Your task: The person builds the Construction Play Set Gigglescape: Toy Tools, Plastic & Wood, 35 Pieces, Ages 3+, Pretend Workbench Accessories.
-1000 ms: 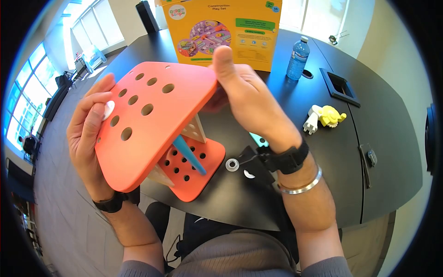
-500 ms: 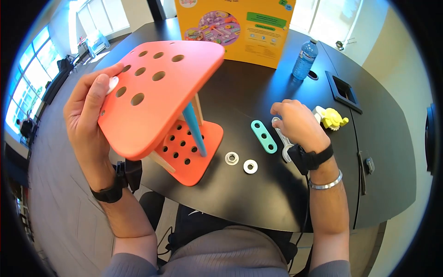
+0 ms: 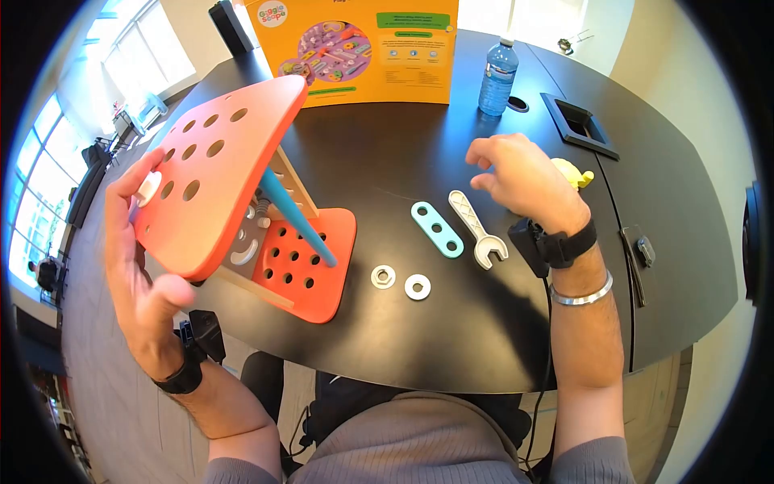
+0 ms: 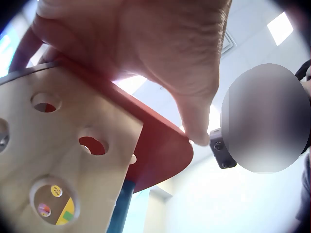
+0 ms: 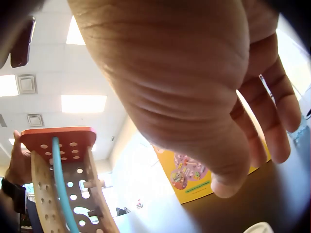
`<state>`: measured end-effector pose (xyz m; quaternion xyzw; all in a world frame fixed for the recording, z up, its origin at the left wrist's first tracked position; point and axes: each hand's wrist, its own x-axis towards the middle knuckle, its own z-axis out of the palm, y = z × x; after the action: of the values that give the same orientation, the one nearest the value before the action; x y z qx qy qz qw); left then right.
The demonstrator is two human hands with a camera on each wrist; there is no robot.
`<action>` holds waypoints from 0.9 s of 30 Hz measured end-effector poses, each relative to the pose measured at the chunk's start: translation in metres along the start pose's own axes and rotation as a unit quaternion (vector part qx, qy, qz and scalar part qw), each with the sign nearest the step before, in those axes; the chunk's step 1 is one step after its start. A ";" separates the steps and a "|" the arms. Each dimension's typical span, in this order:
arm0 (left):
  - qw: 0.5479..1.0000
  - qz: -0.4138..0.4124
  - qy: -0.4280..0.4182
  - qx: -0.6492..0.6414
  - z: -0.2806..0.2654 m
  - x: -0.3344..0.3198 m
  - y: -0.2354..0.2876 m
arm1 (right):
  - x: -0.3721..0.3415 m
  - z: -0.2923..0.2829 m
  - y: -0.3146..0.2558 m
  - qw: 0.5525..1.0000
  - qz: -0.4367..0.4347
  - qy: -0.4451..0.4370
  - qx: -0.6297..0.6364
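My left hand is at the left edge of an orange top board with rows of holes. A fingertip touches a white round piece on that edge, while the thumb sticks out away from it; the other fingers are largely hidden. Below, a blue rod and pale wooden side panels link the top to an orange lower board. Over the table, my right hand has loosely bent fingers and holds nothing. Nearest to it lies a white toy wrench.
A teal strip with three holes lies left of the wrench. Closer to me are a white nut and a white washer. A yellow toy piece, water bottle and yellow box stand farther back.
My right hand has left the top board's right corner and moved right, over the table; the wrench now shows fully. The left thumb has come off the white round piece.
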<state>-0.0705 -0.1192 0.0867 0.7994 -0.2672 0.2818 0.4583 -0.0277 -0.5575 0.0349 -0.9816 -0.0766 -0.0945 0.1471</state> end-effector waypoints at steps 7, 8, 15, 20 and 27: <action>0.985 -0.014 0.009 0.174 0.011 0.003 0.003 | -0.017 0.027 -0.063 0.972 -0.185 -0.135 0.048; 0.985 -0.013 0.009 0.174 0.014 0.005 -0.002 | -0.022 0.026 -0.074 0.966 -0.173 -0.186 0.048; 0.985 0.023 0.101 0.135 0.029 0.010 -0.013 | -0.029 0.050 -0.091 0.932 -0.150 -0.324 -0.057; 0.982 0.025 0.127 0.136 0.021 0.014 -0.029 | -0.033 0.036 -0.092 0.943 -0.230 -0.215 0.105; 0.988 0.005 0.152 0.017 0.008 0.018 -0.059 | -0.036 0.033 -0.119 0.866 -0.249 -0.154 0.405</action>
<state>-0.0157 -0.1031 0.0614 0.7538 -0.1932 0.4069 0.4785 -0.0784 -0.4398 0.0294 -0.7857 -0.3722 0.0639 0.4899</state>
